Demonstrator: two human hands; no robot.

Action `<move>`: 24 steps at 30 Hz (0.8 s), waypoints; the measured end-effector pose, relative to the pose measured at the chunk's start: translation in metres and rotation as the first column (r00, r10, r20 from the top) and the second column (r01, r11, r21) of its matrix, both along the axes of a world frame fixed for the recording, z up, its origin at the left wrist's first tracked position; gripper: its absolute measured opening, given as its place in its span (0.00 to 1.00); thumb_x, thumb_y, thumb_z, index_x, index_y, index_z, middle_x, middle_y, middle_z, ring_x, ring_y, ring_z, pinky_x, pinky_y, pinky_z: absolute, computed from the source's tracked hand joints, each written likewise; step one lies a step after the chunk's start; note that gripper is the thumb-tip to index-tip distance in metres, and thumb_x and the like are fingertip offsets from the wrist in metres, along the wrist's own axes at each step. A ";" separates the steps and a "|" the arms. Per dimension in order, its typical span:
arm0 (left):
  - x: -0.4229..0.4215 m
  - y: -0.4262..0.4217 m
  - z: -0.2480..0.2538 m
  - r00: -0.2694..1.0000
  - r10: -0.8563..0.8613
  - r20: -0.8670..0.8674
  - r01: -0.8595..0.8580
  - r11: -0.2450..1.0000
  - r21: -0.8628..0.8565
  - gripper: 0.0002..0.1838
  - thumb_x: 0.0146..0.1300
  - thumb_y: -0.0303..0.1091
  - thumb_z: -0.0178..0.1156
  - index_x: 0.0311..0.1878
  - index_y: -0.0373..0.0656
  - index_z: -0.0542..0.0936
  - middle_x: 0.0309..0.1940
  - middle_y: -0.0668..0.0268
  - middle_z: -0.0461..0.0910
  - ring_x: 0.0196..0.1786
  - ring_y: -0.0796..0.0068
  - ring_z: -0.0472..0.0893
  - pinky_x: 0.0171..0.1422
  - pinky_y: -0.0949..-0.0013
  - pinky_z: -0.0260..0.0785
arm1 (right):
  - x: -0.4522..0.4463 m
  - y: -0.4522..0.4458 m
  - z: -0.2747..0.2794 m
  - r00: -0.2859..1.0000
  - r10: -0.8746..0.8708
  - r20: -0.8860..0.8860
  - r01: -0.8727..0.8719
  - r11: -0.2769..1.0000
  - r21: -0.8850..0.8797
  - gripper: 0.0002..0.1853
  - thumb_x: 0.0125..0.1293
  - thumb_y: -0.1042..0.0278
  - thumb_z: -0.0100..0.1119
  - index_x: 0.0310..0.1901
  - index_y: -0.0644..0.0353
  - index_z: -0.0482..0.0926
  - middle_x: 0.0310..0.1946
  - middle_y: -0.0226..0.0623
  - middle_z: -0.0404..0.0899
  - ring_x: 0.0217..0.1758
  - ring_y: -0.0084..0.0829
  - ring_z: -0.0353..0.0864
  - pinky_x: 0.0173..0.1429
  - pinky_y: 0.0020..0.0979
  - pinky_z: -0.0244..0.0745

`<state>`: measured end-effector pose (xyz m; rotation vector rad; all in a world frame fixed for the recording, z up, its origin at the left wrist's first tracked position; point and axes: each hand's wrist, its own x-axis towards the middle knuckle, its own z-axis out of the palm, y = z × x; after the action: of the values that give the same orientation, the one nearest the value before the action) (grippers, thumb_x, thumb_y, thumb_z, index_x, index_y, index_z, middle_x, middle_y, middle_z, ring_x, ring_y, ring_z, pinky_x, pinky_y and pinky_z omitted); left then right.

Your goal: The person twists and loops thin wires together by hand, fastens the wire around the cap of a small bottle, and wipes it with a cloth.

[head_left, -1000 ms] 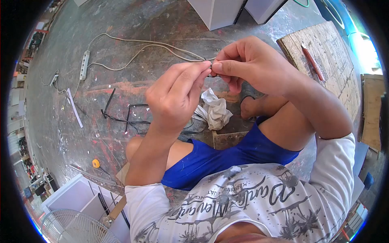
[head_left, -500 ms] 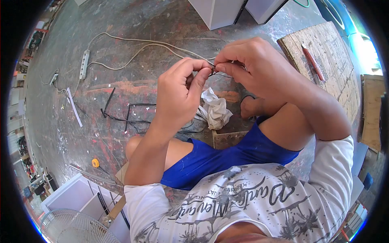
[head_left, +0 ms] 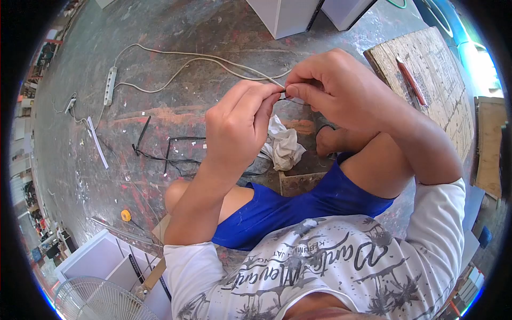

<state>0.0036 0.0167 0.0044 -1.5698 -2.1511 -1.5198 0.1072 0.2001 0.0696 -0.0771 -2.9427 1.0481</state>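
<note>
— Black and thin, a strand [head_left: 284, 91] bridges the fingertips of two bare hands held over a scuffed floor [head_left: 213, 32]. What has just changed?

— The left hand [head_left: 234, 120]. Half a second ago its index finger arched away from the thumb; now the fingers lie straighter and closer together, pinching the strand.

— And the right hand [head_left: 336, 80]?

— Thumb and forefinger remain closed on the strand's other side, little moved. Exactly where each tip grips is too small to tell.

— What does that mean for the work?

— Probably a fresh hold by the left, with the fine fingertip work still in progress.

— Anything disturbed nearby?

— No. Below the hands, the crumpled white cloth [head_left: 288, 148] lies as before, and the red-handled tool [head_left: 412, 83] still rests by the wooden board's [head_left: 386, 61] far edge.
</note>
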 end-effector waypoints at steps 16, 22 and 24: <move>-0.003 -0.008 0.000 0.765 -0.175 0.620 0.214 0.977 0.012 0.04 0.72 0.21 0.63 0.44 0.31 0.86 0.34 0.65 0.84 0.35 0.84 0.80 0.36 0.75 0.71 | 0.000 -0.006 -0.006 0.970 0.063 -0.236 -0.032 0.991 0.129 0.07 0.65 0.70 0.65 0.37 0.64 0.88 0.34 0.47 0.86 0.40 0.53 0.86 0.46 0.49 0.81; -0.005 -0.012 0.009 0.724 -0.153 0.673 0.256 0.965 -0.055 0.05 0.64 0.20 0.68 0.43 0.33 0.87 0.34 0.69 0.84 0.29 0.91 0.74 0.30 0.81 0.62 | 0.001 -0.005 -0.002 0.989 0.024 -0.146 -0.021 0.999 0.024 0.08 0.65 0.70 0.64 0.38 0.65 0.88 0.32 0.51 0.86 0.38 0.55 0.85 0.45 0.48 0.80; -0.006 -0.012 0.008 0.765 -0.133 0.630 0.242 0.966 -0.089 0.06 0.62 0.21 0.69 0.42 0.33 0.87 0.33 0.70 0.84 0.27 0.92 0.71 0.29 0.81 0.59 | 0.001 -0.005 -0.002 0.993 0.034 -0.115 -0.035 0.999 0.001 0.08 0.65 0.70 0.65 0.40 0.65 0.87 0.32 0.50 0.85 0.37 0.53 0.84 0.43 0.46 0.79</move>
<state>-0.0024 0.0045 0.0126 -1.5141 -2.5577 -2.2424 0.1084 0.1954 0.0675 0.0330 -2.8505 1.0219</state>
